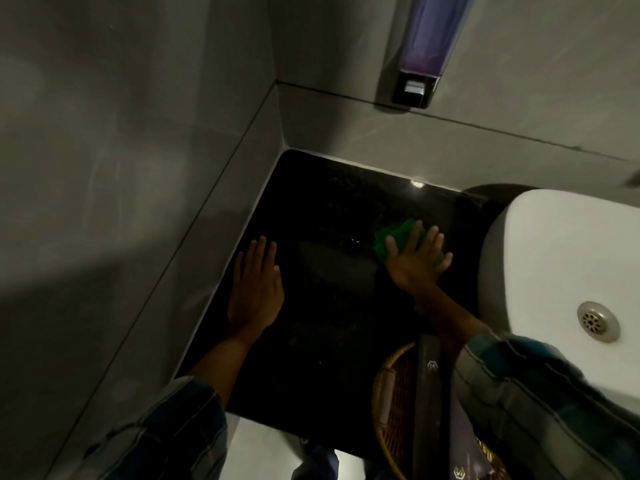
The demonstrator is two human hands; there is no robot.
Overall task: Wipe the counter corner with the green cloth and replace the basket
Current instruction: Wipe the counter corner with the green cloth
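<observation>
The basket (394,410) is the nearest item, at the 5 o'clock position of the view, at the near edge of the dark counter (329,323). It is woven, brown and rounded. The right forearm in a plaid sleeve (519,393) crosses over it and hides its right part. A dark long package (427,393) lies in the basket, its long axis running from 6 o'clock to 12 o'clock. A purple packet (465,448) lies just beside it; its lower end is cut off by the frame.

The left hand (254,289) lies at the 9 o'clock side of the counter, near the left wall (121,202). It is flat, palm down, fingers extended and close together, pointing toward 12 o'clock. It holds nothing.

The right hand (415,261) lies at 3 o'clock from the left hand, well apart from it. It is flat, palm down, fingers spread, pressing on the green cloth (391,239). The cloth is under the palm and fingers and protrudes toward 10 o'clock. Its long axis runs roughly from 7 o'clock to 1 o'clock. The cloth is folded or bunched; which one cannot be told.

The white sink (554,265) stands at 3 o'clock from the right hand, just beside the fingertips. Its drain (597,322) is visible.

The counter corner lies at 12 o'clock, where the two walls meet. A soap dispenser (426,50) is mounted on the far wall at 1 o'clock.
</observation>
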